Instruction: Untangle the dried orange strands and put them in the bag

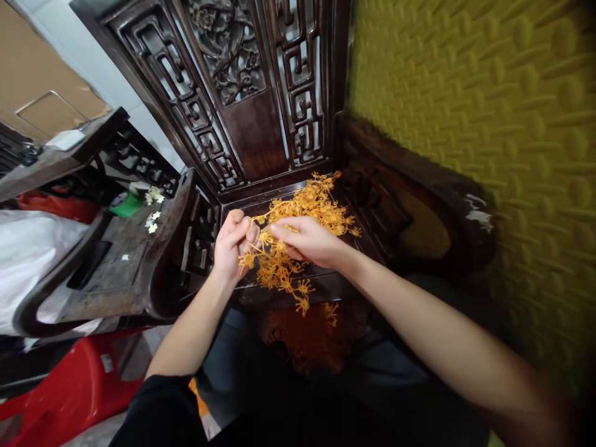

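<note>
My left hand (231, 242) is closed on a thin yellow-orange stem of an artificial flower spray (279, 264). Close beside it, my right hand (310, 239) has its thumb and fingers pinched together at the same spray; the exact spot they grip is partly hidden. Small star-shaped heads branch off the spray and hang below both hands. Behind them, a pile of similar yellow-orange sprays (321, 202) lies on the seat of a dark carved wooden chair (261, 133).
A second wooden chair (112, 273) at left holds a white bag (37, 254), a green item (126, 203) and small white flowers (153, 217). Below it is a red plastic stool (79, 379). A yellow textured panel (465, 93) rises at right beside the chair's armrest (433, 174).
</note>
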A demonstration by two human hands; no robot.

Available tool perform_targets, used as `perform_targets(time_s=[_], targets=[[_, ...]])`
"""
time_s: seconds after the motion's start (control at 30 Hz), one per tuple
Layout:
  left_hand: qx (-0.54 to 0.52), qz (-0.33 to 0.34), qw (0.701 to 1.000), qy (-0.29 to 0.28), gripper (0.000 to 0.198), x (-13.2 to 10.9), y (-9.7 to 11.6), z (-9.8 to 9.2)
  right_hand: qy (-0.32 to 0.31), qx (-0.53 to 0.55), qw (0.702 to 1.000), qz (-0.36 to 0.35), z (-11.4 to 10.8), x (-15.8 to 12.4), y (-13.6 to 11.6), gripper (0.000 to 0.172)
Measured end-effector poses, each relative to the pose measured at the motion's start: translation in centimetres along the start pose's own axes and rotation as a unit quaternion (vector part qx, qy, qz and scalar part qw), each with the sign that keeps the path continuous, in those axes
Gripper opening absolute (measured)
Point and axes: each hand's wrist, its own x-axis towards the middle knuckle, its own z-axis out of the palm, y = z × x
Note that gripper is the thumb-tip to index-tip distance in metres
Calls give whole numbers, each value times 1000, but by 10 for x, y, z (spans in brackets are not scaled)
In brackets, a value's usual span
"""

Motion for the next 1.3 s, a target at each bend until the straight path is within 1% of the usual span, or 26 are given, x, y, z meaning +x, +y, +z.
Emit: perform_targets(time_s=[0.03,0.07,0.13,0.2,0.23,0.33,0.43,0.47,0.5,0.53,0.6,0.63,0.73,0.8,0.87,0.93,0.97,1.0,1.03,1.07,1.1,1.13,1.17,1.2,1.23,1.3], targets=[[7,1,1000,-4,35,0,-1,0,-10,-21,1000,-8,1,0,1,31],[11,3,1000,-7,35,0,-1,1,6,-43,999,-20,1,1,3,32],[12,8,1000,-3,36,-1,-2,3,101,-64,992,-49,-4,4,8,34],[0,4,1000,8,38,-1,-2,6,207,-54,975,-66,-11,11,15,38],[-6,-3,1000,12,38,-1,-2,8,240,-45,967,-65,-16,14,18,39],[-19,-23,999,18,36,-1,2,8,298,-20,954,-33,-37,23,20,31],[-30,5,999,40,33,-3,15,0,410,58,910,2,-63,23,12,17],[-35,15,998,48,32,-3,19,-3,424,81,902,5,-69,21,9,15],[-41,20,998,53,31,-3,23,-6,400,92,912,8,-71,19,7,13],[-47,19,997,54,30,-3,26,-8,354,96,930,12,-70,18,5,12],[-61,10,997,47,29,-3,29,-11,245,92,965,20,-59,16,6,12],[-69,7,997,42,29,-3,30,-11,202,93,975,22,-50,15,8,13],[-95,-4,995,27,27,-2,27,-10,121,99,987,26,-22,15,12,22],[-108,-17,994,28,26,-2,24,-8,76,97,992,38,-8,13,12,33],[-114,-27,993,33,24,-3,21,-6,32,93,994,54,2,10,11,41],[-113,-33,993,32,21,-3,17,-2,-10,81,995,60,8,8,13,42],[-109,-37,993,31,21,-3,17,0,-21,61,997,51,9,7,14,41],[-103,-39,993,34,22,-3,17,1,-18,24,999,30,8,7,17,40],[-99,-36,994,41,23,-3,20,2,-2,-31,1000,-4,5,7,19,38],[-99,-27,993,53,24,-4,23,2,30,-100,994,-43,0,7,22,36],[-106,-8,992,64,24,-5,29,0,77,-175,979,-76,-7,8,24,34],[-120,18,990,74,23,-5,35,-3,130,-244,957,-90,-16,9,26,31],[-136,43,987,79,21,-6,41,-6,175,-297,935,-82,-25,10,27,28],[-154,59,983,80,19,-7,46,-10,205,-324,922,-57,-33,11,27,27],[-170,61,980,77,18,-8,50,-14,218,-325,920,-23,-39,13,26,26],[-192,35,978,71,18,-9,54,-22,198,-258,945,33,-44,15,22,25]])
